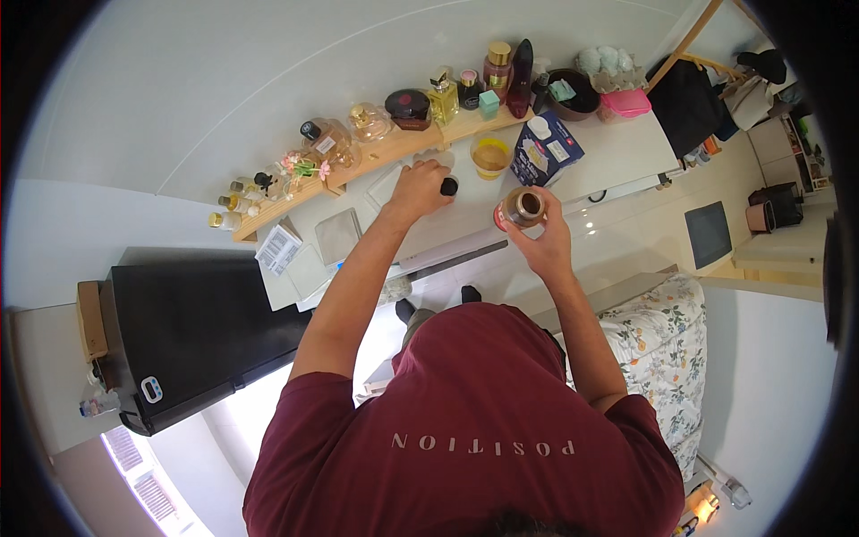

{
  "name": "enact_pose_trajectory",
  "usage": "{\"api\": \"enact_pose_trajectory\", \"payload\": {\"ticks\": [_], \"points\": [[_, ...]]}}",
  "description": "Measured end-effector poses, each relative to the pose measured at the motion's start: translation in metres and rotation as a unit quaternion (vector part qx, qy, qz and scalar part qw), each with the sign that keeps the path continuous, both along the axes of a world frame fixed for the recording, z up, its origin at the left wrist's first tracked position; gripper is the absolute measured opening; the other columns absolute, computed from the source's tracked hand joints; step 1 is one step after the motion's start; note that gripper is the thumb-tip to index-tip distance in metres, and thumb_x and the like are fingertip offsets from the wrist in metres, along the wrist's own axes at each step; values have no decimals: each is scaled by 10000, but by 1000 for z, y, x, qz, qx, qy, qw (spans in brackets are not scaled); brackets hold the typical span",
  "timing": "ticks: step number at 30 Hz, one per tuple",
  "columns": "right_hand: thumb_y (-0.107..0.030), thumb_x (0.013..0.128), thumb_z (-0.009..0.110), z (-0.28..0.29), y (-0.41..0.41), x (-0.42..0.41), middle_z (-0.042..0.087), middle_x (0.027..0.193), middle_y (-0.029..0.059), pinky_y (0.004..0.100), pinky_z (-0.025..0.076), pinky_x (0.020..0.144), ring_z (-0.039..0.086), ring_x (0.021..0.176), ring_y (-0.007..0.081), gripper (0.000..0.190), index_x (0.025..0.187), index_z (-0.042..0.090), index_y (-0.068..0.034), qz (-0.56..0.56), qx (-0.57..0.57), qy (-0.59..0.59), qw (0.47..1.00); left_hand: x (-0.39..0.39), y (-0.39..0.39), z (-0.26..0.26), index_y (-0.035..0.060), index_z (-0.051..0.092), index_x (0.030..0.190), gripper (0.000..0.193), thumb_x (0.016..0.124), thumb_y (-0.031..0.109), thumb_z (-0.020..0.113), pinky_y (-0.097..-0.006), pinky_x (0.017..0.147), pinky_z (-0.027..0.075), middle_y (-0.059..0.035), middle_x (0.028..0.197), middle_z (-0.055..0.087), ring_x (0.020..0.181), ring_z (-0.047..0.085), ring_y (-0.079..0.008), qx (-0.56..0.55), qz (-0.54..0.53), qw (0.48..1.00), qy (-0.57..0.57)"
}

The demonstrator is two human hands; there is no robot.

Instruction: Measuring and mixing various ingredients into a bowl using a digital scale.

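My right hand grips an open glass jar with a red label, its mouth tilted up towards me. Something brown shows inside the jar. Over the white tabletop, my left hand has its fingers and thumb around a small dark round lid. Just beyond the hands stands a clear cup with yellowish-brown contents. Beside that cup is a dark blue carton with a white screw cap.
A wooden shelf along the wall bears several perfume bottles. A printed paper and a square pale-grey item lie at left. Further right are a dark bowl, a pink-lidded container and an egg tray. A black fridge stands left.
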State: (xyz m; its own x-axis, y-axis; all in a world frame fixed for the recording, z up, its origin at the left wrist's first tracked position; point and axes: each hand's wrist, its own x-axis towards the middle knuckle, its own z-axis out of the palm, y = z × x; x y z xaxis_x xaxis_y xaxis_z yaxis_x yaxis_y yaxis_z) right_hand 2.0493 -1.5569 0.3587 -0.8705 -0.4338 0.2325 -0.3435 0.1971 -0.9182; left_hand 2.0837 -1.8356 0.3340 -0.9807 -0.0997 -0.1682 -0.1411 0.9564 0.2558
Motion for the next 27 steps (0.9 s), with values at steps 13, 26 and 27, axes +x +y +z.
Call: {"api": "enact_pose_trajectory", "payload": {"ticks": [13,26,27], "points": [[-211,799,882,-15,-40,3,691,1217,172,381,545,945,698,1117,306,724,1380,494,-19,46,19,9,999,21,9,37,41,703,1252,476,804,145,825,-385,916,555,-128,1154,686,1038,675,-231,357,183,886,232],[-274,838,841,2,-82,7,676,1231,185,403,543,921,686,1116,343,667,1362,482,-69,112,81,14,990,62,51,59,41,663,1296,457,865,45,817,-380,1130,424,-79,1302,679,1239,603,-172,492,129,809,295],[-277,842,838,1,-82,7,671,1241,188,405,543,921,683,1122,347,673,1369,474,-70,112,87,8,990,62,51,57,41,671,1271,441,856,57,817,-375,1104,454,-80,1294,685,1222,621,-176,483,128,807,316]]}}
